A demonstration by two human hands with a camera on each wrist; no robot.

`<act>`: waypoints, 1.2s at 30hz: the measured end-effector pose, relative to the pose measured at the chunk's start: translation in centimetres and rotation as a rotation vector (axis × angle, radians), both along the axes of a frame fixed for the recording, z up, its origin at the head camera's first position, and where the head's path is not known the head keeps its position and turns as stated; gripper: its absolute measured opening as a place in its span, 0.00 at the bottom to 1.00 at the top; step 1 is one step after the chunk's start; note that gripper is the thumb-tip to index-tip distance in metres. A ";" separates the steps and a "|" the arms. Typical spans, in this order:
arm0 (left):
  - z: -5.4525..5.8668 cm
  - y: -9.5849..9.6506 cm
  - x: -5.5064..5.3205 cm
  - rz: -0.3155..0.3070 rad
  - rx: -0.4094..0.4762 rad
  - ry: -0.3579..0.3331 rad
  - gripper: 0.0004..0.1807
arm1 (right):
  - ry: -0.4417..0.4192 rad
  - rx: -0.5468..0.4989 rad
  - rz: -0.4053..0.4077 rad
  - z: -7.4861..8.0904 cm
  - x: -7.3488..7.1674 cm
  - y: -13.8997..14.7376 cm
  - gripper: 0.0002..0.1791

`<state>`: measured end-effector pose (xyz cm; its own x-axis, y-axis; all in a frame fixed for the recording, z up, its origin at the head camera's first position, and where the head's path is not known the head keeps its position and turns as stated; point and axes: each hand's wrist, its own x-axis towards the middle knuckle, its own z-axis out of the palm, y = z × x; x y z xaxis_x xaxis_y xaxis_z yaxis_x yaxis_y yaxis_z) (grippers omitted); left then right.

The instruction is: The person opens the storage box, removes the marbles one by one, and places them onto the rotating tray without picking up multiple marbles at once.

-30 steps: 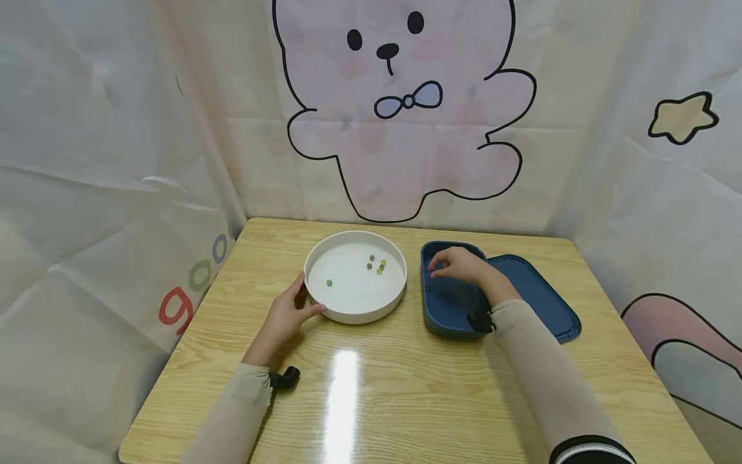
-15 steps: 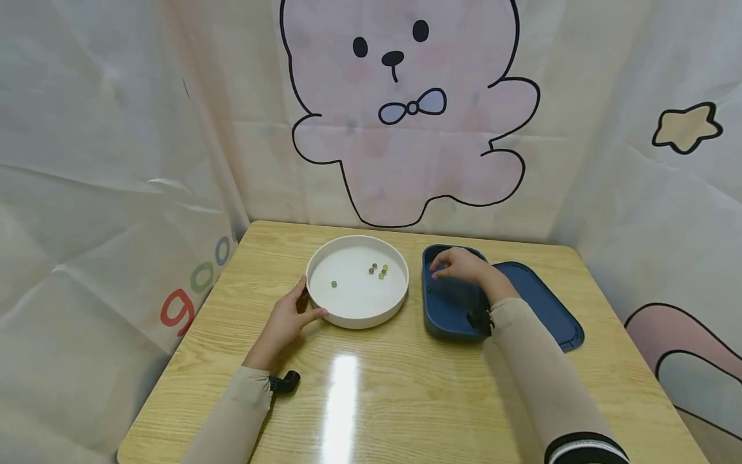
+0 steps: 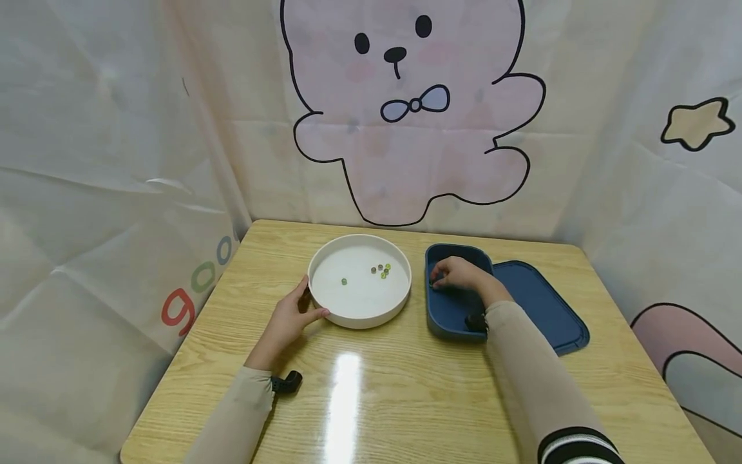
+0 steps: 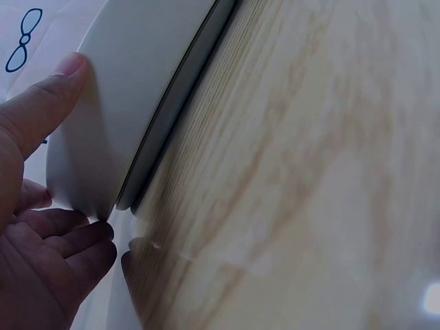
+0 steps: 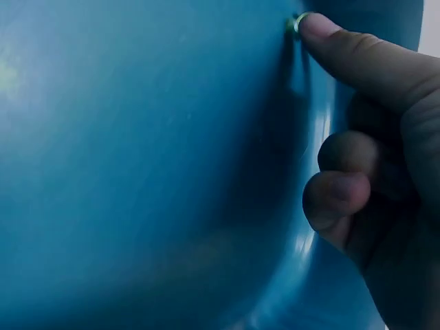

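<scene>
A white round dish (image 3: 359, 303) stands on the table with several small green, yellow and brownish glass marbles (image 3: 373, 270) in it. My left hand (image 3: 290, 314) holds its near left side, thumb on the outer wall (image 4: 124, 89) and fingers low at the base. My right hand (image 3: 464, 276) reaches down into the dark blue box (image 3: 449, 332). At the inner wall, a small greenish marble (image 5: 297, 26) sits at the thumb tip, pinched there; the index finger is hidden behind the thumb. The other right fingers are curled.
A blue lid (image 3: 542, 306) lies on the table to the right of the box, partly behind my right forearm. The wooden table (image 3: 417, 399) ends at a printed cloth backdrop (image 3: 243, 148). Black wrist cameras (image 3: 288, 382) sit at both cuffs.
My right hand has moved down and slightly nearer inside the box, its fingertips now at the small marble. One green marble in the dish has rolled right. The left hand keeps its hold.
</scene>
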<state>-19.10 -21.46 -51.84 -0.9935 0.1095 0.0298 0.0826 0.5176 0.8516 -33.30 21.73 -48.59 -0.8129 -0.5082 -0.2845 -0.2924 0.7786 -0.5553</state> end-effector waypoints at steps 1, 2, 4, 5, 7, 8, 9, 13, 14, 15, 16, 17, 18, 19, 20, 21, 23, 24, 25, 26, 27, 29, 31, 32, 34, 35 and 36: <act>0.0 0.1 0.1 0.000 0.005 -0.004 0.58 | 0.000 -0.002 -0.002 -0.1 0.1 0.0 0.09; 0.0 0.1 0.1 -0.003 0.009 -0.010 0.58 | -0.003 -0.002 -0.006 -0.3 0.1 0.1 0.09; -0.1 0.2 0.3 -0.006 0.012 -0.028 0.59 | -0.006 -0.005 -0.001 -0.5 0.3 0.2 0.09; -0.1 0.3 0.3 -0.007 0.019 -0.037 0.58 | -0.008 -0.005 -0.005 -0.6 0.3 0.2 0.08; -0.2 0.4 0.4 -0.002 0.028 -0.049 0.59 | -0.012 -0.009 -0.005 -0.7 0.4 0.3 0.08; -0.2 0.4 0.5 -0.003 0.027 -0.048 0.58 | -0.014 -0.012 -0.006 -0.8 0.5 0.4 0.08; -0.2 0.5 0.5 -0.002 0.024 -0.044 0.58 | -0.011 -0.015 0.000 -0.8 0.5 0.5 0.08; -0.1 0.6 0.6 -0.004 0.008 -0.037 0.58 | 0.024 -0.026 0.007 -0.5 0.6 0.9 0.08; -0.1 0.6 0.6 -0.007 0.004 -0.036 0.58 | 0.038 -0.030 0.005 -0.4 0.7 1.0 0.08; -0.1 0.6 0.6 -0.006 0.000 -0.036 0.58 | 0.053 -0.033 0.001 -0.1 0.7 1.1 0.08; -0.1 0.6 0.6 -0.007 -0.002 -0.033 0.57 | 0.063 -0.040 -0.014 0.2 0.8 1.2 0.08; -0.1 0.6 0.7 -0.008 -0.005 -0.028 0.57 | 0.073 -0.049 -0.027 0.5 0.9 1.2 0.08; 0.0 0.6 0.6 -0.010 -0.009 -0.022 0.57 | 0.086 -0.053 -0.039 0.8 1.0 1.3 0.08; 0.0 0.5 0.6 -0.013 -0.013 -0.017 0.57 | 0.094 -0.053 -0.051 1.2 1.0 1.3 0.08; 0.0 0.5 0.6 -0.012 -0.017 -0.016 0.57 | 0.101 -0.052 -0.069 1.6 1.2 1.3 0.08; 0.0 0.5 0.6 -0.011 -0.022 -0.015 0.57 | 0.107 -0.052 -0.082 2.1 1.3 1.2 0.07; 0.2 0.4 0.5 -0.010 -0.023 -0.015 0.57 | 0.127 -0.045 -0.090 3.0 1.5 1.0 0.07; 0.2 0.3 0.5 -0.012 -0.022 -0.015 0.57 | 0.135 -0.040 -0.091 3.4 1.5 0.9 0.07; 0.2 0.3 0.5 -0.009 -0.018 -0.016 0.57 | 0.142 -0.041 -0.090 3.8 1.6 0.7 0.07; 0.2 0.3 0.4 -0.006 -0.013 -0.019 0.57 | 0.148 -0.042 -0.088 4.1 1.6 0.6 0.07; 0.2 0.3 0.4 -0.002 -0.006 -0.020 0.57 | 0.154 -0.046 -0.080 4.4 1.6 0.4 0.08; 0.2 0.2 0.4 0.000 -0.001 -0.019 0.57 | 0.155 -0.050 -0.066 4.8 1.5 0.2 0.08; 0.2 0.1 0.3 0.002 0.000 -0.019 0.57 | 0.154 -0.055 -0.052 5.2 1.6 -0.1 0.09; 0.2 0.1 0.3 -0.001 -0.002 -0.018 0.57 | 0.155 -0.056 -0.046 5.4 1.6 -0.3 0.08; 0.1 0.1 0.2 -0.006 -0.006 -0.013 0.58 | 0.163 -0.056 -0.036 5.9 1.6 -0.8 0.08; 0.1 0.1 0.2 -0.005 -0.002 -0.012 0.58 | 0.170 -0.058 -0.033 6.1 1.7 -1.1 0.07; 0.1 0.0 0.1 -0.007 -0.001 -0.010 0.58 | 0.180 -0.055 -0.020 6.4 1.7 -1.5 0.07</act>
